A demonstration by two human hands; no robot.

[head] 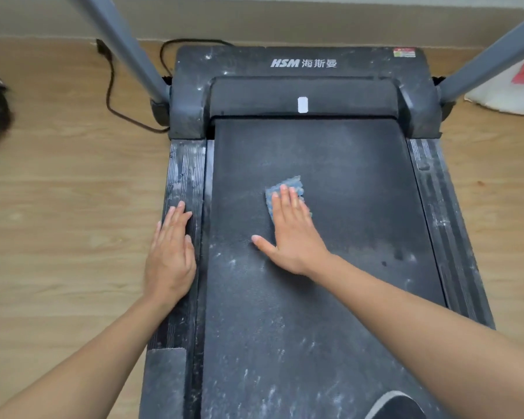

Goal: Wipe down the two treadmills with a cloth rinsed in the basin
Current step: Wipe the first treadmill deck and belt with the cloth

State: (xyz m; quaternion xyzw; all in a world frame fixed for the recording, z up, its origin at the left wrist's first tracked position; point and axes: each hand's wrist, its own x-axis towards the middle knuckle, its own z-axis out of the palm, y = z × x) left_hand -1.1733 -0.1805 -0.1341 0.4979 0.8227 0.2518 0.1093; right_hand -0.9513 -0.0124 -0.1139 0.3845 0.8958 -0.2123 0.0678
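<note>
The left hand [170, 255] lay flat, fingers straight and close together, on the dusty left rail [185, 170] and held nothing. It looked like a brace. To its right, on the belt [345, 207], the cloth [294, 184] sat about mid-length and slightly left of centre. The right hand [291, 234] pressed it down with straight fingers and the thumb spread wide on the bare belt. The step looked like wiping the belt. It would go best with the palm kept flat, even pressure, and long overlapping strokes along the belt. The left hand should keep the body steady, since the belt might slide under a push. White streaks lay thick on the near belt and on the right rail [430, 207], so much seemed left to wipe. The cloth was folded into a small pad with its long axis roughly along the belt. Its far end pointed toward the motor cover [239, 65], as did the treadmill's own length.
</note>
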